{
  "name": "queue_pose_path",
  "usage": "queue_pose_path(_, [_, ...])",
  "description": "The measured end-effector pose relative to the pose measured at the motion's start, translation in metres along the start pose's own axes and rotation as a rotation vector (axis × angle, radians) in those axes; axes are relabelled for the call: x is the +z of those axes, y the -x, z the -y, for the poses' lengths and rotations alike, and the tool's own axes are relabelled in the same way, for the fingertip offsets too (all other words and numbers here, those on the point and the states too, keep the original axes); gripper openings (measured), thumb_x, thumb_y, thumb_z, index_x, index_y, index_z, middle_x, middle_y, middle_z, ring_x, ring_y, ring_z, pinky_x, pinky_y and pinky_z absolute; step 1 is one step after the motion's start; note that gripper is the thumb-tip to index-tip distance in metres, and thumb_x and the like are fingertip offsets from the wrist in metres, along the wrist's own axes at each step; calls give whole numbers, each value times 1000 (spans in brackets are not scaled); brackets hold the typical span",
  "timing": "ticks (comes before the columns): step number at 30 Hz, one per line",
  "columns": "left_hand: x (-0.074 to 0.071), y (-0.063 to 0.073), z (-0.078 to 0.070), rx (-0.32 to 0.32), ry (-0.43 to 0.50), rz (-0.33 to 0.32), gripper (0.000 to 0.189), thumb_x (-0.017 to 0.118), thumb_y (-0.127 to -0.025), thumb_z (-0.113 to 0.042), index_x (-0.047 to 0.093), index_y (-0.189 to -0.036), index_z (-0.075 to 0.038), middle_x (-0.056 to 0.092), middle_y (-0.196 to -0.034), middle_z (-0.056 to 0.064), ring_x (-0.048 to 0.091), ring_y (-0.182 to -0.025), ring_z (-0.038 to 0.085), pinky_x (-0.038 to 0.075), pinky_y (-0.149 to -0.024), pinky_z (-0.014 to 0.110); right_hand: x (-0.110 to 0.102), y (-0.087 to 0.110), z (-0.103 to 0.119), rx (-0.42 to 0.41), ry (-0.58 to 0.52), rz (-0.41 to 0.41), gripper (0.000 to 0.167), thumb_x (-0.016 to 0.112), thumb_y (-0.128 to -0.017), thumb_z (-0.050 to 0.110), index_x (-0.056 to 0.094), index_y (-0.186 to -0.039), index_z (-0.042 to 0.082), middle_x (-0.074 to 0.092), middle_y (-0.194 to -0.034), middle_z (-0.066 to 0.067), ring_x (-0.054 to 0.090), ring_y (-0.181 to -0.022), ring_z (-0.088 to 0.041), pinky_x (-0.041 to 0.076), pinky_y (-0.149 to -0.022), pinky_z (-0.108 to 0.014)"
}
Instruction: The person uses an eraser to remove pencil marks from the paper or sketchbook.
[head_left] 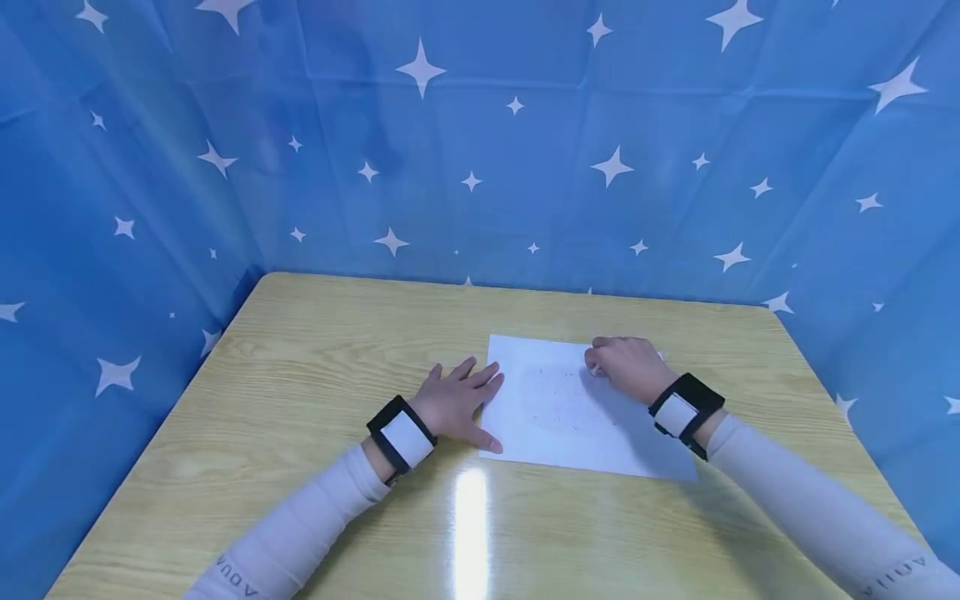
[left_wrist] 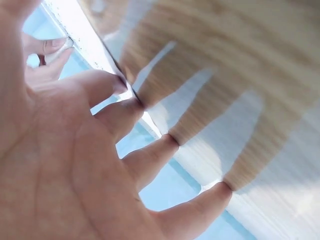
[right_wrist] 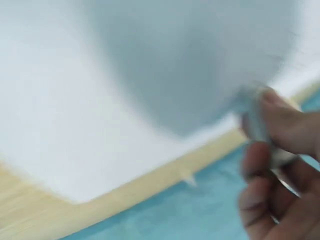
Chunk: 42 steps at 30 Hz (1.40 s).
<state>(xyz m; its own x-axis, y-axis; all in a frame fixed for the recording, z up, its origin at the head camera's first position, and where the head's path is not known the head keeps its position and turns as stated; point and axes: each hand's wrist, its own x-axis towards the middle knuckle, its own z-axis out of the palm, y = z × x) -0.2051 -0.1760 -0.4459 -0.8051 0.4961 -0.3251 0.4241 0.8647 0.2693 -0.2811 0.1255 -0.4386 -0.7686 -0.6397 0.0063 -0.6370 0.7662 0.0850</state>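
A white sheet of paper [head_left: 543, 446] lies on the wooden table, with faint grey smudges and small dark crumbs about its middle. My left hand [head_left: 456, 406] is spread at the paper's left edge, its thumb and fingertips pressing down there. Over the right half of the sheet, my right hand [head_left: 632, 367] pinches a small white eraser [right_wrist: 257, 122] between thumb and curled fingers, close to the paper's surface. Most of the eraser is hidden by the fingers in the head view; its pale end shows in the left wrist view.
The light wooden table [head_left: 300, 350] has rounded far corners. A blue curtain [head_left: 480, 133] with white stars hangs behind it and at both sides. A bright light reflection lies on the tabletop in front of the paper.
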Motion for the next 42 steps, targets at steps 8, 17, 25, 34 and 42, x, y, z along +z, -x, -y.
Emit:
queue_pose_path(8, [11, -1, -4, -6, -2, -3, 106, 73, -84, -72, 31, -167, -22, 22, -177, -4, 17, -165, 34, 20, -125, 74, 7, -47, 51, -59, -46, -17, 13, 79, -93, 17, 81, -106, 15, 77, -97, -3, 74, -82, -20, 62, -74, -35])
queue_pose_path(17, [-13, 3, 4, -21, -41, -10, 109, 75, -83, -70, 27, -168, -21, 18, -178, -4, 12, -166, 34, 16, -126, 75, 2, 4, -4, 66, -67, -100, 8, 82, -89, 7, 80, -95, 11, 75, -89, -5, 61, -66, -14, 59, -67, -38])
queue_pose_path(25, [-3, 0, 0, -9, -31, -6, 108, 76, -83, -70, 30, -167, -21, 20, -177, -4, 16, -165, 35, 20, -125, 75, -4, -41, 44, 0, -96, -64, 14, 82, -91, 14, 81, -105, 15, 79, -97, -2, 72, -78, -17, 62, -75, -36])
queue_pose_path(34, [-7, -1, -2, -2, -28, -19, 109, 75, -83, -72, 28, -168, -23, 19, -178, -5, 14, -166, 34, 17, -126, 74, 6, -25, 29, -10, 6, -111, 9, 78, -95, 18, 80, -103, 14, 76, -91, -4, 65, -67, -16, 60, -70, -38])
queue_pose_path(42, [-4, 0, -2, 3, -7, 7, 109, 77, -83, -69, 28, -168, -21, 19, -178, -3, 14, -166, 35, 18, -126, 74, 15, 35, -18, 115, -90, -92, 12, 83, -88, 7, 81, -99, 13, 80, -97, -6, 67, -69, -15, 61, -68, -40])
